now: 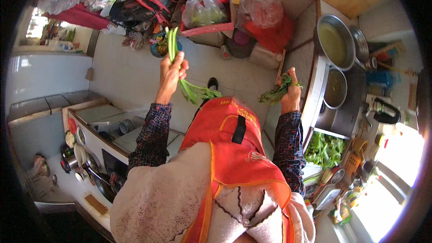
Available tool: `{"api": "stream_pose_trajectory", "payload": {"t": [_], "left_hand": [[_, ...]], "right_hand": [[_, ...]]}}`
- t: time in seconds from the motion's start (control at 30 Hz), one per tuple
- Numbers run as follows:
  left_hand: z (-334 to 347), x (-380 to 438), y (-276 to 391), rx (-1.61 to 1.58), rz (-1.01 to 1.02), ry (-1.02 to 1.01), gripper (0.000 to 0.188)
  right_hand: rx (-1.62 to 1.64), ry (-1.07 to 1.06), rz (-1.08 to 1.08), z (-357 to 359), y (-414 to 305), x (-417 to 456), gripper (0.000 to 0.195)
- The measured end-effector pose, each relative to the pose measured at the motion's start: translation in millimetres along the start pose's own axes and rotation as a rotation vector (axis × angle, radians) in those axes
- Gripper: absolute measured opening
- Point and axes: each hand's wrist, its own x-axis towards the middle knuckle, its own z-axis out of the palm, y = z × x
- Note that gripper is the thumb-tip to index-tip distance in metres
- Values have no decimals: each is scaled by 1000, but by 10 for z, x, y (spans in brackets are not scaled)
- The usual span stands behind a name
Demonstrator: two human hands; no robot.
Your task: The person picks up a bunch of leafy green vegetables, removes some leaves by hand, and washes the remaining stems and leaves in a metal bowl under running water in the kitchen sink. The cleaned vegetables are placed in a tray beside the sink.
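Observation:
My left hand (173, 71) grips several green vegetable stalks (172, 42), whose pale ends point up and whose leaves (194, 91) hang below the wrist side. In my right hand (291, 91) is a bunch of dark, limp leafy greens (276, 91), held near the counter's edge. The hands are far apart, on either side of the red apron (222, 125). Between and beyond them lies the tiled floor. More leafy greens (324, 150) fill the right part of the sink area.
A large metal pot (335, 42) of cloudy liquid and a smaller metal pot (334, 87) stand along the right counter. A red-edged box (207, 29) with a plastic bag is at the far wall, beside a blue basket (158, 49) of scraps. Cupboards (101, 111) flank the left.

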Motion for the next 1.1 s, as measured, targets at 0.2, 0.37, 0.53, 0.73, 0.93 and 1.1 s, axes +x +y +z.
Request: {"api": "stream_pose_trajectory", "payload": {"t": [0.2,0.37,0.53,0.73,0.93,1.1], "left_hand": [[-663,546,-108,-34,-50,112,19],[-736,1846,-199,-58,-32,116,19],[-505,3223,-249,63,-22,49,27],[-100,4130,-398,661,334,17,38],[-216,4216,-645,538,248,130,30],[-637,3831,-593,227,24,97,18]], "right_hand": [[-165,-86,177,1082,446,322,15],[-302,-285,313,1928,938,873,22],[-342,-369,433,2881,1463,1415,22],[-351,-371,409,3558,2181,2276,20],[-267,-202,443,3245,2137,2776,17],[-355,-229,64,3053,2009,2833,17]]}}
